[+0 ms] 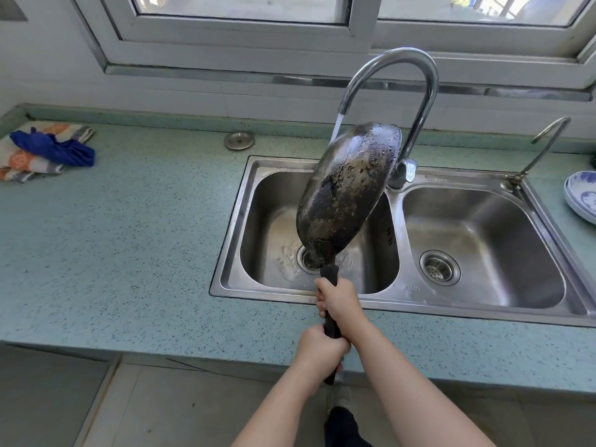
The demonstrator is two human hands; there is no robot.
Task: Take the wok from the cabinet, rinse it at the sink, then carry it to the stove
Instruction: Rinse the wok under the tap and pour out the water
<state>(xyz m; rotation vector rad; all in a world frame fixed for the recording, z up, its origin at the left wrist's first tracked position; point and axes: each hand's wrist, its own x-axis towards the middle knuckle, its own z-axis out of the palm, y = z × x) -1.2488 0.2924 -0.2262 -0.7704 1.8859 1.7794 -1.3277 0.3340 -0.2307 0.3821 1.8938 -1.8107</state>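
The blackened wok (346, 191) is tipped steeply on edge over the left basin of the steel double sink (240, 221), its charred underside facing me. Water runs from the tall curved faucet (419, 91) onto the wok's upper rim and splashes around the left drain. Both hands grip the black handle (330, 279): my right hand (337, 301) higher up, my left hand (319, 350) lower, near the handle's end. The wok's inside is hidden from me.
The right basin has a strainer drain (439, 267). A small second tap (541, 146) stands at the sink's far right, beside blue-and-white plates (582, 196). A round metal sink plug (239, 140) and folded cloths (45, 150) lie on the green speckled counter (129, 237). A window runs behind.
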